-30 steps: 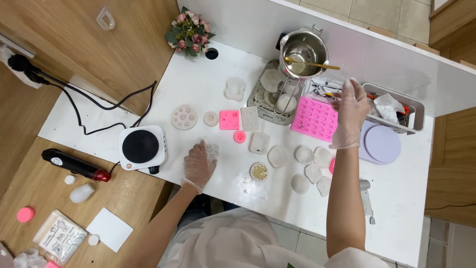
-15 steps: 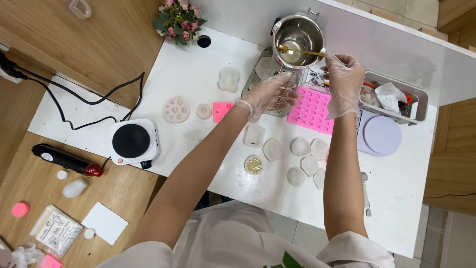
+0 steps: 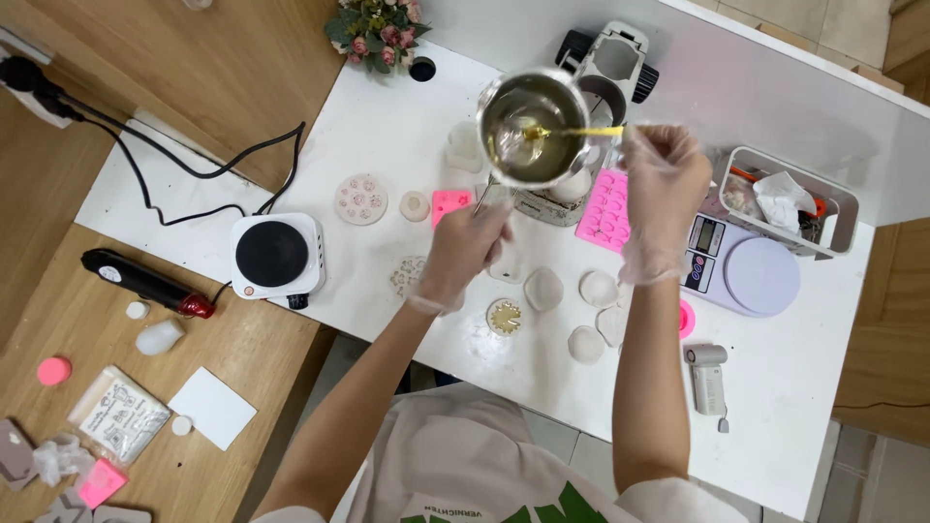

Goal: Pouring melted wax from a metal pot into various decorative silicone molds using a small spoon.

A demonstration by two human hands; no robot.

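Note:
My left hand [image 3: 463,251], in a clear glove, grips the handle of a small steel pot [image 3: 534,127] and holds it up above the white table [image 3: 387,126]. Clear yellowish liquid fills the pot's bottom. My right hand [image 3: 662,184], also gloved, pinches the end of a thin gold stirring stick [image 3: 572,131] whose tip rests in the liquid. Below the pot lie a pink silicone mould [image 3: 607,208], several pale round moulds [image 3: 598,289] and a small disc with a gold leaf shape [image 3: 505,317].
A white single hotplate [image 3: 274,256] with its black cable sits at the table's left. A lilac kitchen scale [image 3: 746,272], a grey bin of tools [image 3: 790,199] and a small white handheld device [image 3: 708,377] stand right. Flowers [image 3: 376,23] at the back. A black heat gun [image 3: 141,282] lies on the wooden desk.
My left hand went from the table front to the pot and lifted it off its stand toward me. My right hand took hold of the stirring stick. The camera moved closer.

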